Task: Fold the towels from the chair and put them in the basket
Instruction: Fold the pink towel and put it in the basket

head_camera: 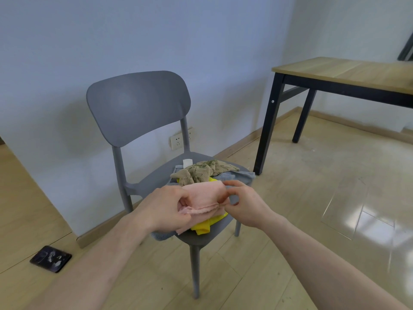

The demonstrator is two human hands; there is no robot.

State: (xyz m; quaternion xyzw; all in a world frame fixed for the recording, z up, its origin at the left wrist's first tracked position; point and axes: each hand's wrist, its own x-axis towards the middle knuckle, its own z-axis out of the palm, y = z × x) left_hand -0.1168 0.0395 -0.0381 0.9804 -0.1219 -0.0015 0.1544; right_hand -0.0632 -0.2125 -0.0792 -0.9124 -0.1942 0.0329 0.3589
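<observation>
Above the seat of a grey chair (138, 104) I hold a pink towel (204, 196) between both hands. My left hand (166, 208) grips its left end. My right hand (242, 203) pinches its right edge with thumb and fingers. Under it on the seat lie a yellow towel (206, 225), a crumpled tan patterned towel (201, 171) and a grey-blue towel (240, 175). No basket is in view.
A wooden table with black legs (348, 71) stands at the right, near the chair. A dark flat object (51, 258) lies on the wooden floor at the left. A white wall with a socket (177, 140) is behind the chair.
</observation>
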